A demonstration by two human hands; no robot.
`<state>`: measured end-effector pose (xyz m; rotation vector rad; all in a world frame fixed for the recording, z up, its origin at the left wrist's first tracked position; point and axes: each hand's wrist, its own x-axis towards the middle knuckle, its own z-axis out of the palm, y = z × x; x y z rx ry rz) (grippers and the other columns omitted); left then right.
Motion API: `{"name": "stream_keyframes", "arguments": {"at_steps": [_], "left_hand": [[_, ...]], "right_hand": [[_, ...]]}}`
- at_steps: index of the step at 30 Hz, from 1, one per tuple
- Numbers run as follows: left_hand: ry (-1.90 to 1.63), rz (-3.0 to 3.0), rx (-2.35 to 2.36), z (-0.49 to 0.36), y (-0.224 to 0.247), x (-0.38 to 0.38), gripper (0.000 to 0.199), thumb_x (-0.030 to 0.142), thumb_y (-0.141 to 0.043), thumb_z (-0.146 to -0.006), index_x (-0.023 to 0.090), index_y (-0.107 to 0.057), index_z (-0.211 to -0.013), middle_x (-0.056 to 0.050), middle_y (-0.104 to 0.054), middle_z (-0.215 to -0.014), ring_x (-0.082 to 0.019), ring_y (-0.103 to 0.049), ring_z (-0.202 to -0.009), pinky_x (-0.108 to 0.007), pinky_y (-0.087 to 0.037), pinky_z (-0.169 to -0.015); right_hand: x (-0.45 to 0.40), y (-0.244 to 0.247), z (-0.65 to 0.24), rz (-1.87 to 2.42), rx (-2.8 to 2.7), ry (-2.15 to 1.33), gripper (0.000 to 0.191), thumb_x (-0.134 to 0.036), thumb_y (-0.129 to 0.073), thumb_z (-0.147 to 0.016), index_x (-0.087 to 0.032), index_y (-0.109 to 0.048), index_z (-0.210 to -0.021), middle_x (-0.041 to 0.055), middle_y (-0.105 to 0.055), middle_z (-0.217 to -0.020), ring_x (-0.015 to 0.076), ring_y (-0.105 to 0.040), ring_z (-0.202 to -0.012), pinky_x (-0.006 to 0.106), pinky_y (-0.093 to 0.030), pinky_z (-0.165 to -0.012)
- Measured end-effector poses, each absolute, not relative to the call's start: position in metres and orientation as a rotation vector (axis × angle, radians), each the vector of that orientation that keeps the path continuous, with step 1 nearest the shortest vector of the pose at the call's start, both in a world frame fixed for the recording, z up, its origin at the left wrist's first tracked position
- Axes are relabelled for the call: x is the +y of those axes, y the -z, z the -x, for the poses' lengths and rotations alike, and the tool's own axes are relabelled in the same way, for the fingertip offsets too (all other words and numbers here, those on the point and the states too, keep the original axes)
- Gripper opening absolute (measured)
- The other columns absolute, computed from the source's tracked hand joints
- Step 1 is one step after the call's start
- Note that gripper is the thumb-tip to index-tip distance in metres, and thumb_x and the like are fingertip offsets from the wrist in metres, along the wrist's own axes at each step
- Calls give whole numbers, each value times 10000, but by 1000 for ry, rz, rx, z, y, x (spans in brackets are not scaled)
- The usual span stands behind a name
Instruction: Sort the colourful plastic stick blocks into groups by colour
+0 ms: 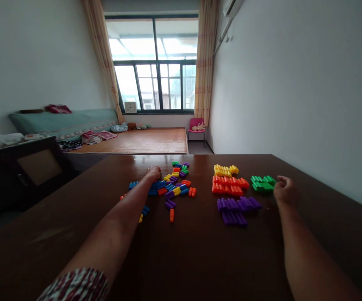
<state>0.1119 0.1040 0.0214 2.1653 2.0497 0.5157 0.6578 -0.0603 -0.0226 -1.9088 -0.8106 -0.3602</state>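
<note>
On a dark brown table [200, 251] lies a mixed heap of small coloured plastic pieces [174, 182]. My left hand [154, 172] reaches into the heap's far left side, fingers curled; whether it holds a piece is hidden. To the right lie sorted groups: yellow [225, 170], orange-red [229, 186], purple [235, 209] and green [262, 183]. My right hand [285, 190] rests beside the green group, fingers loosely curled and touching its right edge.
Loose pieces lie apart from the heap, such as an orange one [171, 215]. Beyond the table are a bed with a woven mat [149, 140], a dark cabinet [27, 167] at left, a small pink chair [196, 127] and a window.
</note>
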Motion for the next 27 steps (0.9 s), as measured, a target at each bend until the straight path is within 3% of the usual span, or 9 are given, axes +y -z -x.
{"name": "stream_keyframes", "arguments": {"at_steps": [5, 7, 12, 18, 23, 27], "left_hand": [[-645, -2253, 2010, -134, -37, 83, 442, 240, -654, -773, 250, -615, -1214, -78, -579, -1206, -212, -634, -1022, -282, -500, -857], [-813, -2367, 1815, -155, -43, 68, 490, 265, -665, -785, 243, -579, -1267, -69, -580, -1192, -193, -642, -978, -282, -505, -850], [-1143, -2474, 1228, -223, -53, 17, 541, 236, -720, -745, 211, -568, -1264, -52, -588, -1104, -140, -632, -828, -267, -532, -758], [-1145, -2539, 963, -286, -58, -34, 499, 240, -713, -761, 245, -582, -1243, -41, -569, -1125, -109, -611, -741, -259, -544, -708], [-1195, -2544, 961, -310, -53, -40, 419, 273, -711, -777, 246, -618, -1184, -39, -573, -1090, -117, -623, -738, -271, -553, -721], [-1165, -2540, 893, -312, -46, -41, 497, 253, -692, -786, 276, -567, -1266, -54, -548, -1212, -134, -641, -809, -278, -572, -716]], "right_hand": [[-63, 7, -641, 1767, -846, 469, 438, -180, -405, -778, -92, -645, -1133, 168, -680, -1058, 259, -622, -901, 408, -465, -851], [-66, -6, -619, 1661, -933, 430, 428, -234, -405, -822, -103, -604, -1178, 152, -692, -1053, 233, -635, -841, 386, -482, -819], [-80, -35, -541, 1432, -1471, -97, 381, -450, -495, -871, -178, -642, -1095, 95, -724, -909, 202, -657, -751, 325, -520, -696], [-84, -35, -491, 1120, -1655, -625, 416, -461, -624, -816, -218, -616, -1154, 75, -710, -1060, 200, -677, -898, 346, -550, -785], [-75, -28, -489, 1015, -1612, -659, 380, -460, -678, -768, -205, -653, -1048, 56, -724, -939, 206, -681, -888, 370, -541, -831], [-65, -26, -509, 1061, -1577, -575, 358, -476, -673, -753, -197, -671, -976, 58, -725, -888, 208, -679, -837, 362, -541, -797]]}}
